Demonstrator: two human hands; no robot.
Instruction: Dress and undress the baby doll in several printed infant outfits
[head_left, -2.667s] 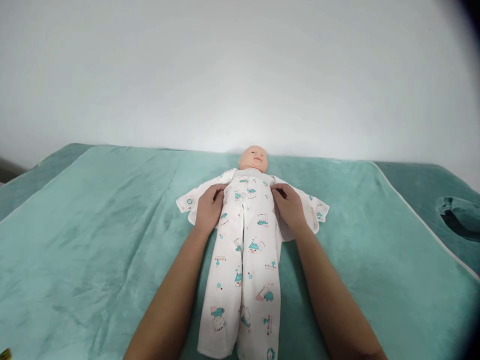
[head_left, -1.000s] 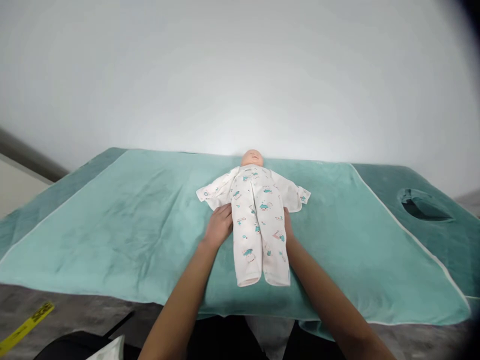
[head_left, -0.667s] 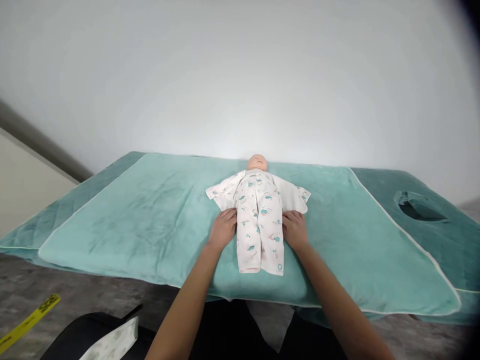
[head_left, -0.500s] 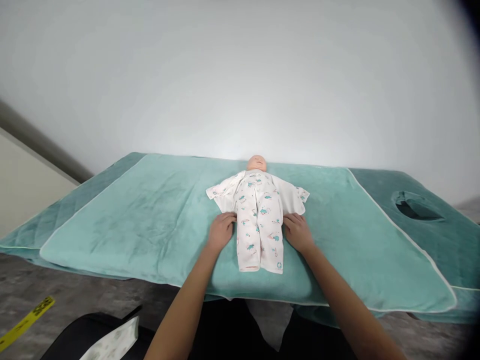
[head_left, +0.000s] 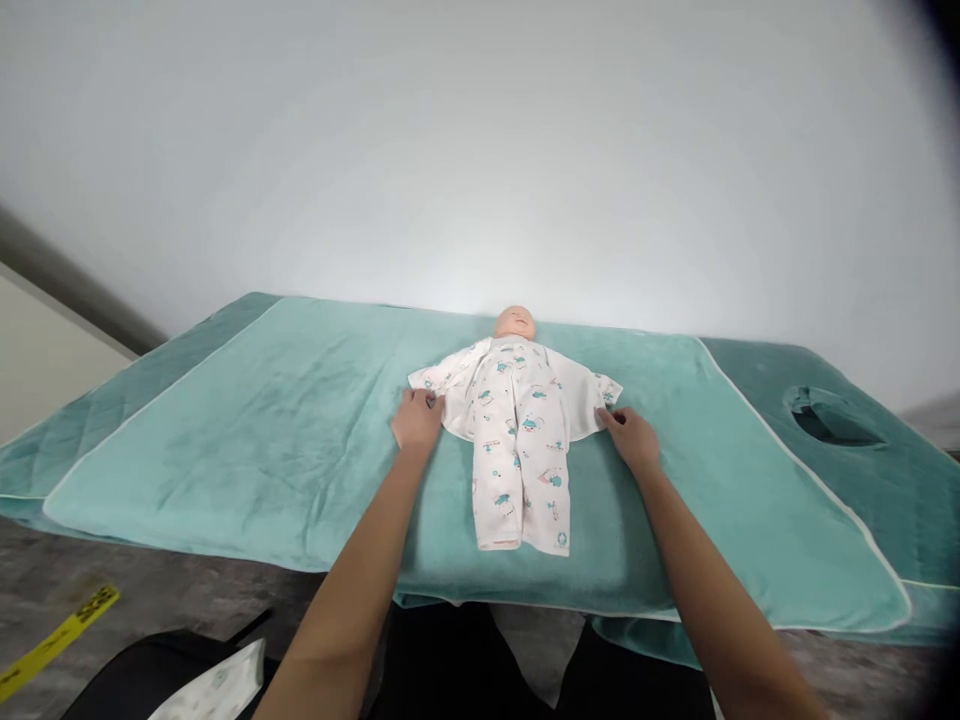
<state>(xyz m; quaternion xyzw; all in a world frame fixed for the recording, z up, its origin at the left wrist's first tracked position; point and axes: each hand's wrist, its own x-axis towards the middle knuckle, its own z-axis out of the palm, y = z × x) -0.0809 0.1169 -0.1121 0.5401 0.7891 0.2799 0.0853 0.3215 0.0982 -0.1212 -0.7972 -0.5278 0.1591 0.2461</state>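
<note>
A baby doll lies on its back, head toward the wall. White baby trousers with small teal and red prints cover its front, legs pointing at me. Under them a white baby shirt is spread, its short sleeves out to both sides. My left hand pinches the shirt's edge below the left sleeve, fingers curled. On the other side, thumb and fingers of my right hand close on the shirt's edge beneath the right sleeve. The doll's body and limbs are hidden by the clothes.
A teal blanket covers the bed, which stands against a white wall. The bed has a face hole at the right. At lower left are a black seat with a printed white cloth and yellow floor tape.
Both hands have moved outward and up from beside the trousers to the shirt's side edges below the sleeves. The shirt's lower edges are now spread wider.
</note>
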